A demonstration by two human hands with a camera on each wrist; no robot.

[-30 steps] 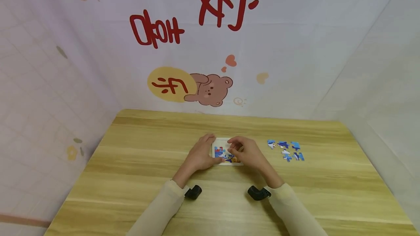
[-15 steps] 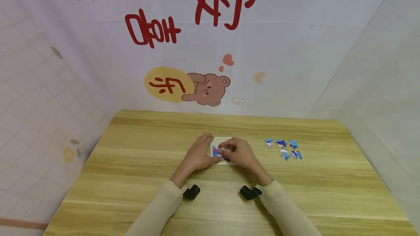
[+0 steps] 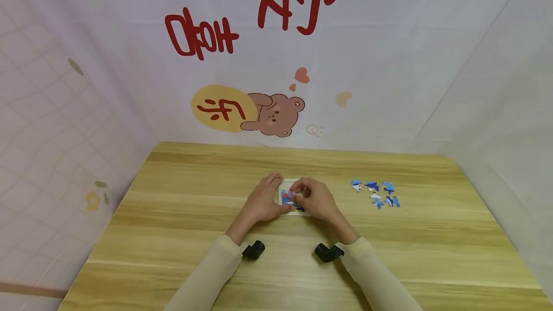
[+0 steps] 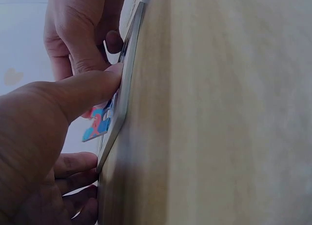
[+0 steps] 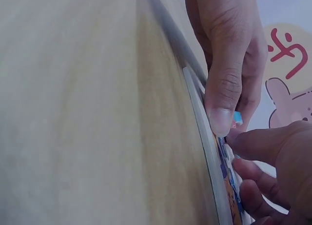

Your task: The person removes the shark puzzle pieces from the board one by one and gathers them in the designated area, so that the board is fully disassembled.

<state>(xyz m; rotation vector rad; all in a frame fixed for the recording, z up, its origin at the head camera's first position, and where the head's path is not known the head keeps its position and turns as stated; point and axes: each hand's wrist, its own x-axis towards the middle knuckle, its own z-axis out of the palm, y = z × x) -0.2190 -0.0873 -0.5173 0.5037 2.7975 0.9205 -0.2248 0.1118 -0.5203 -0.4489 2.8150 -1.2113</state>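
Over on the table (image 3: 194, 244), the left hand (image 3: 261, 202) holds the puzzle board (image 3: 288, 185) between thumb and fingers, while the right hand (image 3: 317, 200) pinches a blue-and-red piece (image 4: 97, 127) tilted above the board's partly filled picture. Five loose pieces (image 3: 377, 200) lie apart, to the right of the board.
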